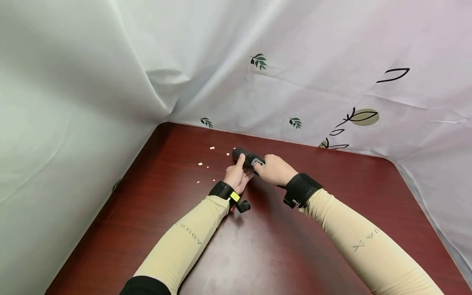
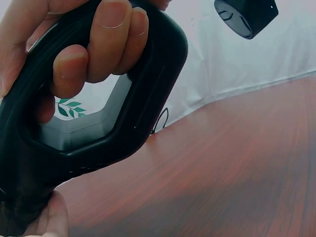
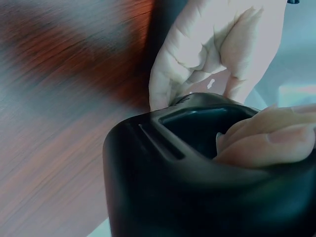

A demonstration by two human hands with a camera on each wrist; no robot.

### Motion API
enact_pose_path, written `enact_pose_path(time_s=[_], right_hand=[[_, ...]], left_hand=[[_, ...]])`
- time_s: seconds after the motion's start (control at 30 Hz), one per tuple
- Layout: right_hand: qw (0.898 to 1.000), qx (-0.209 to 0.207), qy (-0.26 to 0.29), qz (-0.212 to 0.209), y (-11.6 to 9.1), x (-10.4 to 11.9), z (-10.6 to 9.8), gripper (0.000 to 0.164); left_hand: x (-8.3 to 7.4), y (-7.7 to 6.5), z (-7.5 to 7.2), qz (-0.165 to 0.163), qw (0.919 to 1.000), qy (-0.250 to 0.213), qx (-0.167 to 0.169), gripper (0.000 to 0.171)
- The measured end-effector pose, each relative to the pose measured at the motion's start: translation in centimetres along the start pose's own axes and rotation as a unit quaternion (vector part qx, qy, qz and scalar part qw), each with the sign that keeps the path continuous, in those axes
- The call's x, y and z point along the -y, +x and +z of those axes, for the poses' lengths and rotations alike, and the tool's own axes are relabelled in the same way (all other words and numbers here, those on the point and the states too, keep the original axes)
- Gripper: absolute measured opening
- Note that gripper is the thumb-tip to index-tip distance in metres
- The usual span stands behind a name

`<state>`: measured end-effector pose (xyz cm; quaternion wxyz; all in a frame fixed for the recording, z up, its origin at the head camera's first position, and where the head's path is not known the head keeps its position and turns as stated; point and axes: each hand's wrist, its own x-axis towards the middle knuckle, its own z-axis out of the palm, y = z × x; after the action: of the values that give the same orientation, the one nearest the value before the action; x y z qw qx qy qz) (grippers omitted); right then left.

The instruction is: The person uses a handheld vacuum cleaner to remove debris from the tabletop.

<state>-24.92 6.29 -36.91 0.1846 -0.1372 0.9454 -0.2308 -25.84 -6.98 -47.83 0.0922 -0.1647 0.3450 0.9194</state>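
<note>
A black handheld vacuum cleaner [image 1: 239, 153] is held low over the far part of the table. My right hand [image 1: 277, 170] grips its loop handle; in the left wrist view the fingers [image 2: 109, 42] curl through the opening of the handle [image 2: 170, 49]. Farther forward, my left hand [image 1: 235, 177] supports the body, its thumb over the top and its fingers underneath. In the right wrist view, the left hand [image 3: 197, 54] holds the narrower front part from both sides, beyond the handle loop [image 3: 143, 192]. Small white paper scraps [image 1: 200, 164] lie left of the vacuum.
The dark red wooden table [image 1: 155, 205] reaches back to a pale fabric curtain [image 1: 221, 82] with leaf prints, which also hangs along the left side. Several more scraps [image 1: 212, 148] lie around the front of the vacuum. Both wrists wear black camera straps [image 1: 302, 190].
</note>
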Motion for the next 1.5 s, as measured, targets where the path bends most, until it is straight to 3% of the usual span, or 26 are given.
enact_pose_path(time_s=[0.47, 1.0, 1.5], right_hand=[[1.0, -0.013, -0.015, 0.005, 0.8, 0.2, -0.3, 0.035], [1.0, -0.006, -0.013, 0.008, 2.0, 1.0, -1.2, 0.039], [1.0, 0.0, -0.023, 0.009, 2.8, 0.2, -0.4, 0.042]], left_hand=[[-0.5, 0.6, 0.4, -0.01, 0.9999, -0.007, 0.001, 0.057], [-1.7, 1.7, 0.8, 0.009, 0.9997, -0.021, 0.008, 0.058], [-1.0, 2.2, 0.0, -0.007, 0.9996, -0.026, 0.0, 0.057]])
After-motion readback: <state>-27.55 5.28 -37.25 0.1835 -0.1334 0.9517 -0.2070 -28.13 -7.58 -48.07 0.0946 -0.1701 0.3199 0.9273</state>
